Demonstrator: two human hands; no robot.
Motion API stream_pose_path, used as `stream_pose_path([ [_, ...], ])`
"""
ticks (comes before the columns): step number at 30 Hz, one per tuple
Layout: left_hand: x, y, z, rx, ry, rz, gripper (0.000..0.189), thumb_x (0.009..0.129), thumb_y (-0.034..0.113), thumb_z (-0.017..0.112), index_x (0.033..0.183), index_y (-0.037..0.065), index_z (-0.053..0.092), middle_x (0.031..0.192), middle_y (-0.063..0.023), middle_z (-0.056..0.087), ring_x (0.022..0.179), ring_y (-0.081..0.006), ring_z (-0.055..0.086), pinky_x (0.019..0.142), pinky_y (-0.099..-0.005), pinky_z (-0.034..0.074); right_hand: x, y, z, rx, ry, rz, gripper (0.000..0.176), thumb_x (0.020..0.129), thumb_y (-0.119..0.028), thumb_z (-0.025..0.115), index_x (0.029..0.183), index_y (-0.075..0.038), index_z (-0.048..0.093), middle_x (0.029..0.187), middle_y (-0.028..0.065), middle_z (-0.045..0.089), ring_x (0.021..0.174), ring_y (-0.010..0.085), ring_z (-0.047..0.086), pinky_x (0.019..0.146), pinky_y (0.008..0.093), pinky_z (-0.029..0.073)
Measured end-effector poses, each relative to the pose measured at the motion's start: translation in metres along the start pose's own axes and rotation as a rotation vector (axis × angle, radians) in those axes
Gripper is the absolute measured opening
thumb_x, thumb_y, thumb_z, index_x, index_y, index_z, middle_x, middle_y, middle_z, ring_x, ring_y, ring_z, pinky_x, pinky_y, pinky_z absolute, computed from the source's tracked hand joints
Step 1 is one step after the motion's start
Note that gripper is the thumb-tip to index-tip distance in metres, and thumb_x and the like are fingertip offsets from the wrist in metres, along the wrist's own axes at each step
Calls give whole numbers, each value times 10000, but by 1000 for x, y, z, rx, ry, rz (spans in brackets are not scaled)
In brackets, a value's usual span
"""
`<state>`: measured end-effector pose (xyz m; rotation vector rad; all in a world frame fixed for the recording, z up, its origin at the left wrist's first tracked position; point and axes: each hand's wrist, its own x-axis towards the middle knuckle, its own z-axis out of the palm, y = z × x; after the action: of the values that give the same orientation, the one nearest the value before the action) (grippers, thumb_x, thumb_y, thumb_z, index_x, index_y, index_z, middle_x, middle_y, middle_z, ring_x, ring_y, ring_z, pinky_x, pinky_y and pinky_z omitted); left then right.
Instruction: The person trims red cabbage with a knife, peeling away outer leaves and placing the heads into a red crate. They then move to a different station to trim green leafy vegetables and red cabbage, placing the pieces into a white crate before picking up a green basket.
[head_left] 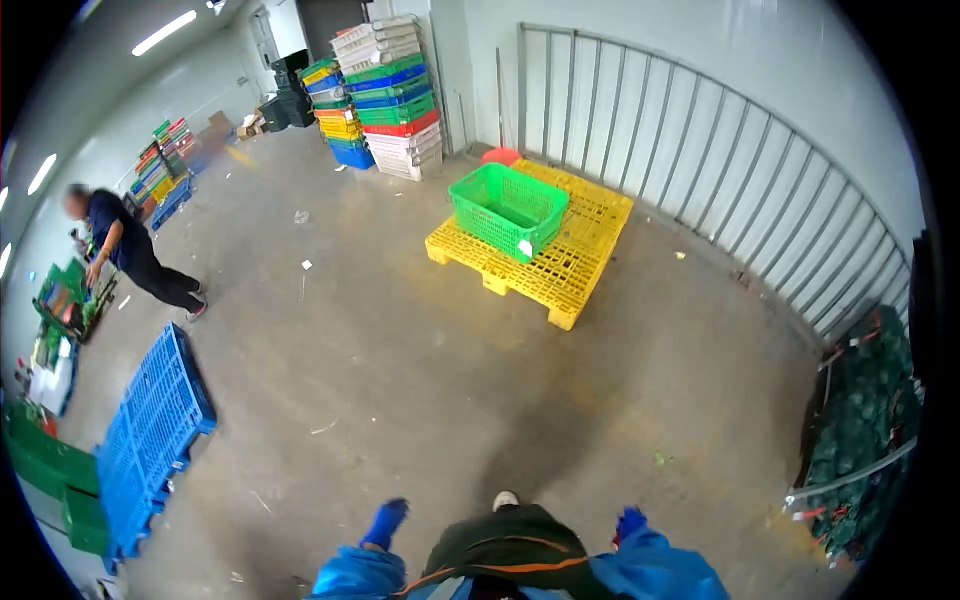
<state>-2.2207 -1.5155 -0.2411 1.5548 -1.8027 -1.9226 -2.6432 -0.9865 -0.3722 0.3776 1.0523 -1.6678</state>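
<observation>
My left hand (387,523), in a blue glove, hangs low at the bottom of the head view, beside my dark apron (512,545). Nothing can be seen in it, but its separate fingers do not show clearly. On the other side of the apron is my right hand (631,522), also gloved in blue and partly hidden by the blue sleeve (660,570). Its fingers are too blurred to read. Both hands are apart from the objects around. Ahead, a green plastic crate (510,205) stands on a yellow pallet (560,295).
A blue pallet (155,430) lies at left, beside a green object (55,455). A person (130,245) leans over goods farther left. Stacked crates (395,105) stand at the back. A metal railing (690,140) lines the right wall, with a dark green netted bundle (860,440) near it.
</observation>
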Motion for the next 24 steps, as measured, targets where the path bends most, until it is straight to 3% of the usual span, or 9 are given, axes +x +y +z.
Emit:
stream_pose_path([
  [3,12,110,53,-67,-57,15,354,848,119,590,1181,18,526,1069,-120,602,956,-179,580,790,-305,481,62,-87,311,-419,185,-213,214,797,-267,575,634,-145,507,580,20,477,530,145,471,470,313,372],
  [5,43,194,85,-162,-208,173,418,857,114,577,1250,23,466,1162,-118,555,1048,-190,545,863,-316,456,169,-99,399,-524,-253,-327,168,850,-173,531,704,-100,573,653,35,543,597,146,524,529,289,423],
  [9,148,353,123,-2,-357,253,366,852,55,564,1202,18,463,1138,-106,516,1057,-185,491,912,-312,409,224,-147,620,-679,-163,-269,193,840,-273,614,775,-92,598,666,12,566,618,83,494,535,258,396],
  [13,263,441,112,-445,-240,118,248,836,68,581,1072,26,517,925,-41,540,858,-161,534,765,-297,463,308,-209,666,-649,-464,-214,192,871,-280,591,813,-103,545,644,0,542,611,96,516,560,246,408],
  [14,268,450,112,-557,-198,38,219,832,72,586,1039,29,530,871,-24,545,808,-155,544,728,-293,476,318,-233,672,-574,-633,-153,301,874,-294,585,1050,-55,541,841,75,615,815,154,575,736,262,455],
  [17,341,410,75,-563,87,-192,291,744,32,648,1003,43,517,810,-69,566,685,-225,604,623,-364,527,394,-305,652,-1215,-194,-271,487,891,-306,545,1287,-36,454,1275,169,471,1220,237,411,1023,329,327],
  [19,361,423,54,-615,268,-300,345,732,20,644,1039,21,486,830,-134,593,656,-287,621,590,-404,550,503,-355,578,-1442,-132,-533,379,898,-272,528,1212,-60,518,1159,119,552,1104,248,506,950,332,403],
  [22,402,417,34,-576,473,-323,300,712,-26,620,980,39,504,769,-111,591,551,-224,585,477,-320,484,629,-469,518,-207,227,-240,90,837,-229,571,805,-148,593,677,9,542,542,120,511,469,272,416],
  [24,423,388,42,-660,703,-369,297,725,-29,610,990,44,496,757,-122,583,542,-222,576,456,-321,467,732,-542,476,-402,497,-342,168,811,-276,596,805,-108,598,674,22,555,568,183,546,474,324,428],
])
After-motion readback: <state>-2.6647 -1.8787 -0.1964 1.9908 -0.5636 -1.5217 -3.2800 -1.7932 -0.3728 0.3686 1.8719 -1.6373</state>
